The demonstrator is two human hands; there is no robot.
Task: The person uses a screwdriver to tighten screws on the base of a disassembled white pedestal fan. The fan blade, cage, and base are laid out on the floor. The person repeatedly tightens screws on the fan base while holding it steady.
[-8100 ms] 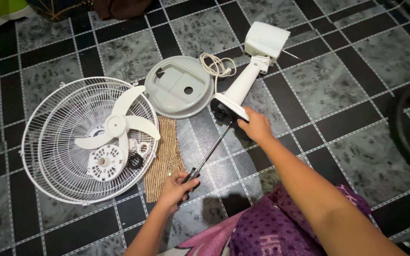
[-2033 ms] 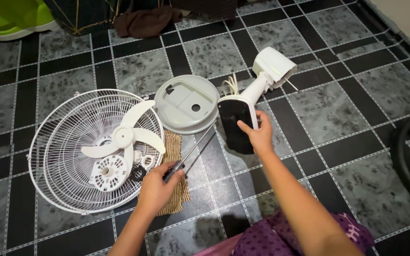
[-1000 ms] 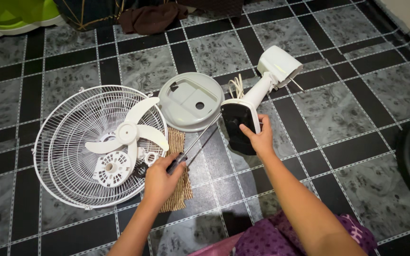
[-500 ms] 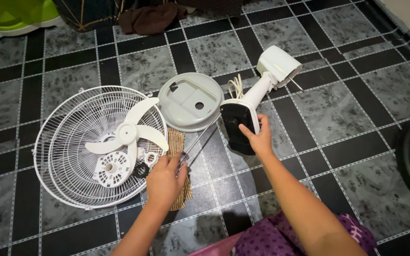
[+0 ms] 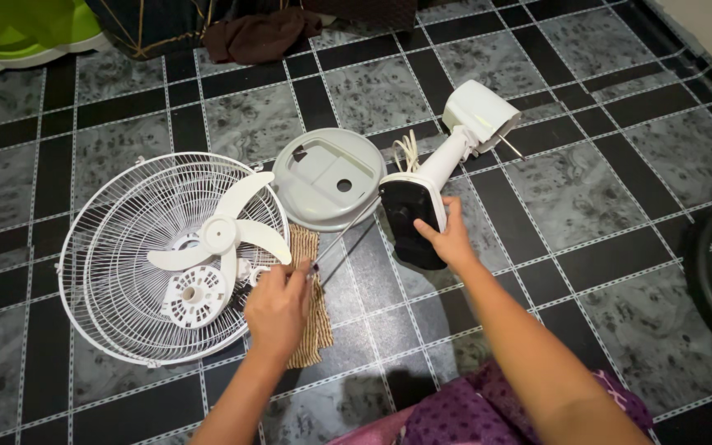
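Floor: I sit on a floor of grey stone tiles with black bands (image 5: 570, 189) between them.
Fan cage: a big round white wire fan cage (image 5: 117, 247) lies flat on the floor, to the left of my left hand.
Fan blade: a white plastic fan blade with three wings (image 5: 224, 235) lies inside the cage.
Round base: a round grey plastic fan base (image 5: 327, 177) lies upside down, just past the cloth and beside the stand.
Fan stand: a white plastic fan stand with a black underside (image 5: 422, 198) is tipped up on the floor, and its white motor box (image 5: 475, 111) points away from me.
Right hand: my right hand (image 5: 448, 241) holds the low end of the stand, with my fingers closed round its edge and my thumb on the black part.
Cloth: a small brown striped cloth (image 5: 313, 317) lies on the floor, partly under my left hand.
Left hand: my left hand (image 5: 278, 305) rests over the cloth with the fingers bent. The fingertips pinch the dark handle end of the screwdriver.
Screwdriver: a long thin metal screwdriver (image 5: 341, 231) slants from my left fingertips up to the black underside of the stand.
Small parts: a round white plastic disc with holes (image 5: 187, 295) lies in the cage, near my left hand.
Cord: a white power cord (image 5: 407, 152) is bunched up behind the stand.
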